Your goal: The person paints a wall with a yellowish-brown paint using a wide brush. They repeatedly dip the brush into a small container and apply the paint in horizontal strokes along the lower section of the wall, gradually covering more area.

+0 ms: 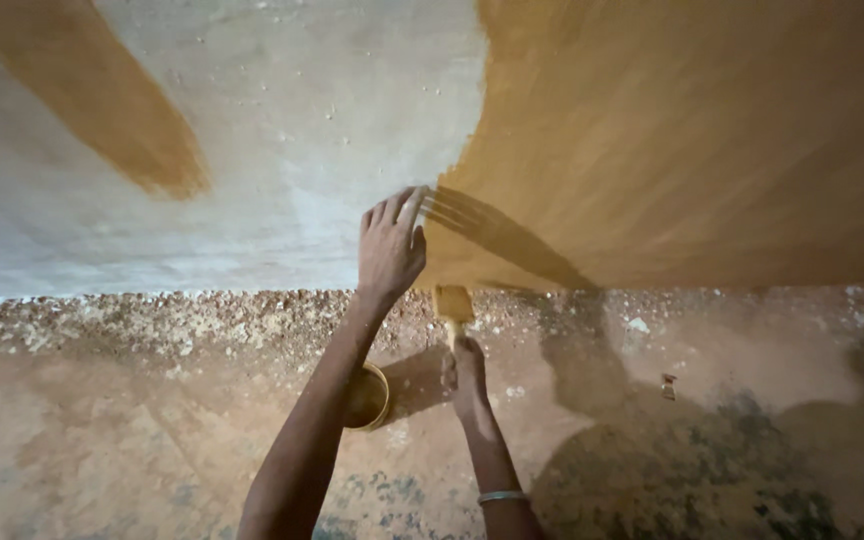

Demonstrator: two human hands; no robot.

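Wall painted ochre by hand

The left hand [390, 245] is spread flat on the wall [282, 130]; a brush [453, 305] is gripped by the right hand [466, 372], beside a bowl [370, 398].

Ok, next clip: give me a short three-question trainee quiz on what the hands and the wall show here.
1. True or false: the left hand is pressed flat against the wall.
2. What does the right hand hold?
A. a roller
B. a paintbrush
C. a scraper
3. Fill in: the round container on the floor sits partly behind the ____ forearm.

Key:
1. True; its fingers are spread on the wall at the edge of the ochre paint.
2. B; the paintbrush points up, its bristles at the base of the wall.
3. Left.
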